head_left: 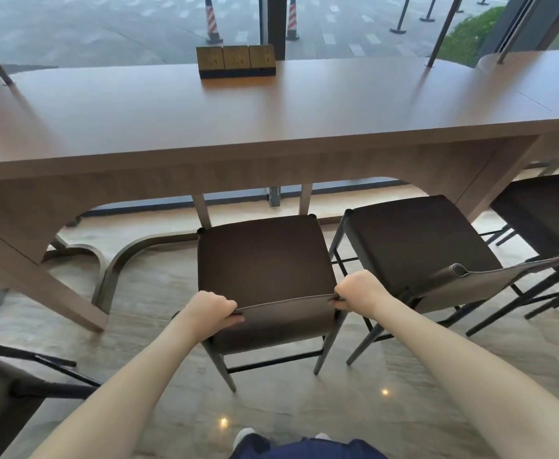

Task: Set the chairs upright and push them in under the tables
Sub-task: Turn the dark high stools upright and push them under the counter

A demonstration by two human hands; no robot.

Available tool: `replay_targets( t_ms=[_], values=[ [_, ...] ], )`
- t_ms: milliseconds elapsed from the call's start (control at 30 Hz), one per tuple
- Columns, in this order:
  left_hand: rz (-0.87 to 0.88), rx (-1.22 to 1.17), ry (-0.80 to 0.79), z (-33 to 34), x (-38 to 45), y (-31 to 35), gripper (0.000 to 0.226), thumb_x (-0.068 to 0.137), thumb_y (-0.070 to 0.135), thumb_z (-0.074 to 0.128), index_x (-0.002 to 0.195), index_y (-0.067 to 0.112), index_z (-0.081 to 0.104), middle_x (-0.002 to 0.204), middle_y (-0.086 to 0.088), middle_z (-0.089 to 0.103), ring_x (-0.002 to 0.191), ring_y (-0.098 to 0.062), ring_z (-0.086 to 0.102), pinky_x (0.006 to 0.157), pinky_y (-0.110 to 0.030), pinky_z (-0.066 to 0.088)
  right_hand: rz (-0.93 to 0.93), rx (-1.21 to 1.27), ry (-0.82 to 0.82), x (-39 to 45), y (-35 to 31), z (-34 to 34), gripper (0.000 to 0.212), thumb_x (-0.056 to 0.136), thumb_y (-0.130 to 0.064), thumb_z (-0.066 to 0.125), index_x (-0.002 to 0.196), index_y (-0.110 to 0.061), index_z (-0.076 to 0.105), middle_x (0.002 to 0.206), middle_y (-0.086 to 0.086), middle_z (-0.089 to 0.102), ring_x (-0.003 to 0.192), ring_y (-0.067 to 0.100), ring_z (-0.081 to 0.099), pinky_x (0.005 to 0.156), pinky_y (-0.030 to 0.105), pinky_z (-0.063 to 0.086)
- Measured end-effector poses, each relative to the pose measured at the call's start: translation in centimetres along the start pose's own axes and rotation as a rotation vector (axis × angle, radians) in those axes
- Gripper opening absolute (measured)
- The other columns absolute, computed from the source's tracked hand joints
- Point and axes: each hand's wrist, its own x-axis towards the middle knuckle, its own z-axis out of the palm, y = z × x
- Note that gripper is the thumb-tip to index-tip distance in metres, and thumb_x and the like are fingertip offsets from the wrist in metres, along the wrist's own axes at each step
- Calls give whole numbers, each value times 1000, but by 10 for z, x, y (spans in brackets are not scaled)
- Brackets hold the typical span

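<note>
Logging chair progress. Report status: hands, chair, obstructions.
Left hand and right hand both grip the chair backrest. Chair upright, seat short of the table. Neighbouring chair close on right.

Both bare arms reach forward, nearly straight. The left hand (210, 309) and the right hand (357, 289) are level and well apart, each with fingers curled over and thumb pinching beneath.

table (271, 114): brown wood, long | on it: socket block (236, 61) at far edge
</note>
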Motion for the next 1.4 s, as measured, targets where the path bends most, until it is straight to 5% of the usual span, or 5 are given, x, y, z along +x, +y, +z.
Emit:
replay_targets(
  t_ms=[767, 867, 1033, 1267, 1400],
  values=[
    [-147, -126, 89, 5, 2, -5, 44, 96, 58, 36, 80, 20, 53, 73, 8, 53, 67, -14, 52, 57, -25, 37, 41, -20, 17, 9, -8, -11, 46, 97, -52, 41, 92, -14, 66, 91, 4, 69, 85, 25, 66, 62, 28, 39],
    [-194, -320, 112, 5, -2, -3, 53, 89, 68, 37, 83, 22, 62, 76, 10, 59, 70, -10, 56, 55, -24, 38, 136, 87, 8, 7, -16, -14, 40, 93, -52, 47, 94, -17, 68, 94, 2, 70, 92, 23, 66, 65, 26, 38],
    [-277, -630, 197, 0, -10, 8, 51, 90, 70, 34, 121, 36, 58, 99, 17, 65, 87, -5, 59, 62, -22, 44, 340, 255, -41, 6, -31, -21, 29, 86, -43, 53, 92, -17, 66, 95, 1, 68, 94, 24, 64, 77, 29, 53],
    [-440, -912, 299, -10, -11, 24, 35, 98, 57, 30, 100, 39, 60, 89, 19, 67, 86, -4, 59, 61, -23, 39, 396, 459, 48, 3, -69, -33, 26, 84, -37, 52, 93, -19, 68, 95, 0, 69, 95, 24, 64, 67, 27, 37],
    [-424, -1196, 353, -19, -1, 41, 33, 100, 47, 34, 97, 35, 65, 87, 17, 68, 89, -4, 60, 75, -30, 46, 347, 706, 120, 5, -93, -46, 30, 81, -41, 52, 100, -29, 72, 98, -8, 71, 95, 15, 64, 75, 26, 46]
  ],
)
